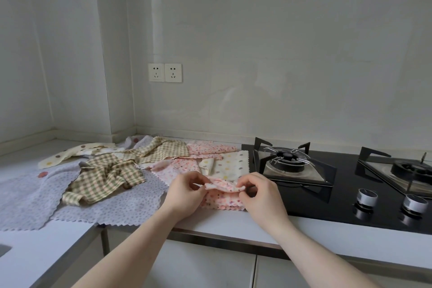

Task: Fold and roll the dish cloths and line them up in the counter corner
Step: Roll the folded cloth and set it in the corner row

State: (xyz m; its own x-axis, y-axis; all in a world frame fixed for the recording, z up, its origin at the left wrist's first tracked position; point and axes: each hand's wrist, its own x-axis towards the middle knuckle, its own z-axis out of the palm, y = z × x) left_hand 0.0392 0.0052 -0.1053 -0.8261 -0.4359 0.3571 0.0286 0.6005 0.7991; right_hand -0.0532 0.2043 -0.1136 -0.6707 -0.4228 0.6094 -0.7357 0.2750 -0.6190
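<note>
Head view: left hand (184,190) and right hand (259,190) pinch a pink dotted cloth (222,196) beside the black glass hob (346,196), nothing rolled yet.

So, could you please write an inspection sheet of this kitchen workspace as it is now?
Surface: pale counter, largely covered with cloths at the corner.
Job's things: pink dotted cloth at the front edge, being rolled or folded; no finished rolls seen.
Clutter: checked cloth crumpled on a grey dotted cloth; more cloths behind.
Grippers: left hand and right hand each pinch the pink cloth's lifted edge.
Cables: nothing seen.
Surroundings: gas hob at right, wall sockets, tiled wall.
</note>
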